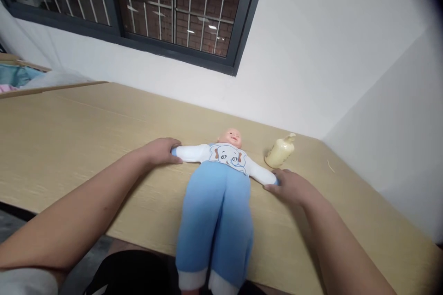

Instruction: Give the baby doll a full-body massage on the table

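Note:
A baby doll point(231, 138) lies on its back on the table, head toward the wall. It wears a white top point(226, 156) with an elephant face on the chest and blue trousers point(216, 212), whose white cuffs hang past the front edge. My left hand point(165, 151) is closed around the blue cuff of the sleeve stretched out to the left. On the other side, my right hand point(289, 185) grips the opposite sleeve's blue cuff. Both sleeves are pulled out sideways. The doll's hands are hidden from view.
A cream pump bottle point(280, 151) stands just beyond my right hand. The tan table point(104, 124) reaches back to a white wall with a barred window point(180, 4). At far left is a cardboard box point(51, 86) with cloth and clear plastic. A thin strand point(331, 166) lies at right.

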`<state>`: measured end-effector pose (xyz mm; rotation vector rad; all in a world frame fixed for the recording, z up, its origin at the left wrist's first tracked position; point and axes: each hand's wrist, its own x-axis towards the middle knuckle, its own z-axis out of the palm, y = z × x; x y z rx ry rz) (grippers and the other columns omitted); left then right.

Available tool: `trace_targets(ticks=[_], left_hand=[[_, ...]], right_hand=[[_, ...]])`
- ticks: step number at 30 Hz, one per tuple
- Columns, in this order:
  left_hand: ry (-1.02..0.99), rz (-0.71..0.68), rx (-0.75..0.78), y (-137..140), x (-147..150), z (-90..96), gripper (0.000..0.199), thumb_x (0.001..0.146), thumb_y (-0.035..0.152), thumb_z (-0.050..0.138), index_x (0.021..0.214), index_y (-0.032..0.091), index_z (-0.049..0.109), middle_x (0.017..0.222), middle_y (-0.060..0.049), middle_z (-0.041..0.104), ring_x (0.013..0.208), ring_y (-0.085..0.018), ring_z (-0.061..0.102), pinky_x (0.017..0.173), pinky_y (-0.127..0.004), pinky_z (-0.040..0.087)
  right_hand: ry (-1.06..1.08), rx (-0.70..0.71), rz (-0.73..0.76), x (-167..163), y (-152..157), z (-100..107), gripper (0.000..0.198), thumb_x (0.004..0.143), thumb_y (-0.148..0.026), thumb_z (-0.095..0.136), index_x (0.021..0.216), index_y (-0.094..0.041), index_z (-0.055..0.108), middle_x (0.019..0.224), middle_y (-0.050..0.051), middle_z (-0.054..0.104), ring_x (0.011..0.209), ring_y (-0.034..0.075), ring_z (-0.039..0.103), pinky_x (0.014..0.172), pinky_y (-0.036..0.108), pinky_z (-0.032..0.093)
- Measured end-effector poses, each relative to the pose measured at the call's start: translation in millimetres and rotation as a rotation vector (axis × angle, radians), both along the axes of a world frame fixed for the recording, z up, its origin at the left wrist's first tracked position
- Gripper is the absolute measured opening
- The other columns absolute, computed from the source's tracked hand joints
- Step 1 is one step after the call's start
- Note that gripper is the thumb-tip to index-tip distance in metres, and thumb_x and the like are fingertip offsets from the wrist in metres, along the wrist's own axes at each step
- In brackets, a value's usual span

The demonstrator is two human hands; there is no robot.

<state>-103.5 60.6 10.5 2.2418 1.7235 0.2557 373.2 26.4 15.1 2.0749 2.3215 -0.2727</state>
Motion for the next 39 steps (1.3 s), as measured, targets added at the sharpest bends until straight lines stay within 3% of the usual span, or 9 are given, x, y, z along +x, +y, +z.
trace_targets(ticks=[4, 7, 13, 19, 24, 31, 36, 39], left_hand=[[0.158, 0.061, 0.083, 7.7, -7.2, -2.5, 0.062, 0.065, 0.059, 0.068, 0.114, 0.020, 0.069, 0.115, -0.012, 0.067, 0.110, -0.033, 0.057, 0.094, -0.036, 0.041], [0.124, 0.173, 0.055, 8.6, -8.0, -4.1, 0.053, 0.068, 0.059, 0.066, 0.102, 0.019, 0.069, 0.099, -0.010, 0.069, 0.094, -0.030, 0.062, 0.076, -0.032, 0.042], [-0.123, 0.216, -0.044, 4.8, -1.8, -5.4, 0.043, 0.069, 0.059, 0.068, 0.082, 0.018, 0.064, 0.077, -0.003, 0.065, 0.076, -0.022, 0.061, 0.061, -0.027, 0.037], [-0.677, 0.209, -0.280, 5.6, -11.4, -10.9, 0.032, 0.070, 0.044, 0.074, 0.083, 0.017, 0.063, 0.062, 0.000, 0.056, 0.047, -0.008, 0.041, 0.042, -0.021, 0.024], [-0.847, 0.246, -0.336, 16.0, -21.7, -21.5, 0.027, 0.065, 0.037, 0.079, 0.077, 0.016, 0.068, 0.067, -0.004, 0.062, 0.050, -0.009, 0.048, 0.039, -0.018, 0.029], [-0.837, 0.264, -0.361, 10.3, -13.6, -18.6, 0.029, 0.074, 0.040, 0.073, 0.069, 0.017, 0.056, 0.072, -0.004, 0.064, 0.046, -0.007, 0.039, 0.037, -0.017, 0.029], [-0.892, 0.246, -0.392, 11.5, -17.3, -21.5, 0.031, 0.077, 0.044, 0.072, 0.072, 0.016, 0.059, 0.074, -0.005, 0.063, 0.050, -0.007, 0.044, 0.039, -0.015, 0.031], [-0.926, 0.196, -0.441, 14.9, -25.2, -24.2, 0.030, 0.074, 0.042, 0.077, 0.080, 0.016, 0.065, 0.082, -0.006, 0.066, 0.057, -0.009, 0.050, 0.044, -0.015, 0.040]], right_hand=[[0.108, -0.074, -0.111, 16.0, 5.2, 1.0, 0.056, 0.072, -0.059, 0.071, 0.115, -0.023, 0.066, 0.102, 0.012, 0.071, 0.089, 0.031, 0.068, 0.068, 0.037, 0.049], [0.274, -0.147, -0.100, 25.3, 7.7, -4.3, 0.043, 0.073, -0.054, 0.072, 0.103, -0.023, 0.067, 0.094, 0.008, 0.071, 0.081, 0.025, 0.067, 0.065, 0.033, 0.048], [0.831, -0.293, -0.074, 39.2, 11.8, -18.8, 0.037, 0.073, -0.049, 0.078, 0.086, -0.019, 0.060, 0.067, -0.001, 0.061, 0.058, 0.012, 0.056, 0.054, 0.025, 0.044], [1.201, -0.280, -0.237, 50.1, 19.9, -34.8, 0.044, 0.060, -0.040, 0.093, 0.084, -0.017, 0.065, 0.081, 0.005, 0.071, 0.069, 0.011, 0.065, 0.065, 0.023, 0.054], [1.242, -0.255, -0.242, 51.9, 23.9, -40.6, 0.044, 0.058, -0.037, 0.095, 0.082, -0.017, 0.064, 0.075, 0.004, 0.071, 0.066, 0.011, 0.065, 0.058, 0.019, 0.050], [1.181, -0.211, -0.211, 51.1, 26.7, -44.3, 0.043, 0.068, -0.049, 0.087, 0.078, -0.017, 0.060, 0.063, 0.000, 0.064, 0.052, 0.007, 0.052, 0.046, 0.018, 0.033], [1.195, -0.241, -0.195, 53.6, 27.6, -45.5, 0.042, 0.076, -0.055, 0.079, 0.077, -0.018, 0.060, 0.055, -0.003, 0.055, 0.047, 0.006, 0.042, 0.043, 0.019, 0.023], [1.229, -0.264, -0.187, 56.7, 26.1, -43.0, 0.041, 0.076, -0.054, 0.078, 0.075, -0.017, 0.061, 0.056, -0.002, 0.054, 0.049, 0.006, 0.043, 0.044, 0.020, 0.027]])
